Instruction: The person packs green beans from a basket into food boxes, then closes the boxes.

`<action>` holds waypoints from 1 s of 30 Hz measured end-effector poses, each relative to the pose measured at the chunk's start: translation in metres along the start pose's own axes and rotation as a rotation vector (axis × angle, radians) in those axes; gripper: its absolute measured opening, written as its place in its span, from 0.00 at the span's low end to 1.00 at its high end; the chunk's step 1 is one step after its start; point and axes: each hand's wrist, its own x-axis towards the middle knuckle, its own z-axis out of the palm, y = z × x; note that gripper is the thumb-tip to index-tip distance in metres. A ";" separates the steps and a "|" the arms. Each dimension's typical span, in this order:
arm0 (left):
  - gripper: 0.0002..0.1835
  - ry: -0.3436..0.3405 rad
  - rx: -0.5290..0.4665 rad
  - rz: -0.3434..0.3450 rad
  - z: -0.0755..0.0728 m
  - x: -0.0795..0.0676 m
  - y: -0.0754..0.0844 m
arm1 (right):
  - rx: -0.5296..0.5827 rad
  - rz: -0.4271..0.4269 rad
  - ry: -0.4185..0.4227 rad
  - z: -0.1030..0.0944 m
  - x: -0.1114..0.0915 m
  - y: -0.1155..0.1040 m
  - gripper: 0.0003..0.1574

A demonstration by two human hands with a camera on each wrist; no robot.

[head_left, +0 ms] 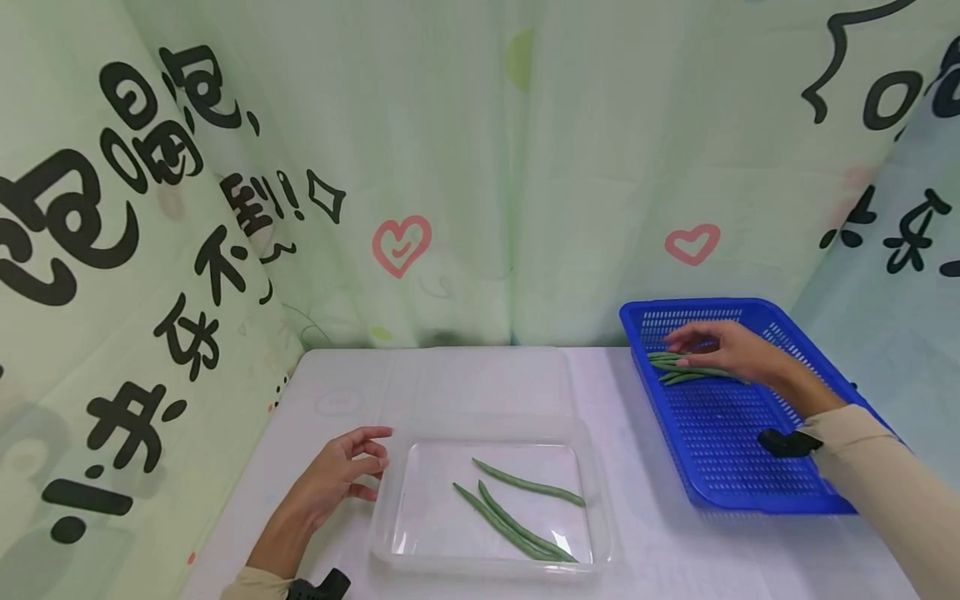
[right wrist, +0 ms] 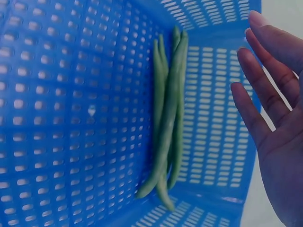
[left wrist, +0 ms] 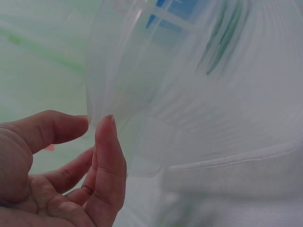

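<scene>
Head view | left hand (head_left: 339, 468) pinched clear plastic tray (head_left: 387, 533), ten o'clock | right hand (head_left: 729, 350) spread, empty, three o'clock | I feared bundled slim green beans (right wrist: 169, 118) slipping a shallow pinch

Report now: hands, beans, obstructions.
Left hand at rim of clear container. Right hand empty, above blue basket. Three green beans in container, others in basket. No obstruction visible.

A pale green curtain (head_left: 592, 158) with black lettering (head_left: 86, 497) and red hearts (head_left: 402, 249) hangs behind a white-covered table (head_left: 648, 533).
</scene>
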 end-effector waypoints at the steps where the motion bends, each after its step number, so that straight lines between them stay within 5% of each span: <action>1: 0.31 0.002 -0.001 0.001 0.000 0.000 0.000 | -0.007 -0.001 0.002 0.000 0.000 0.003 0.22; 30: 0.30 0.012 0.017 -0.011 0.000 0.000 0.001 | 0.050 0.218 -0.158 -0.006 -0.003 0.054 0.26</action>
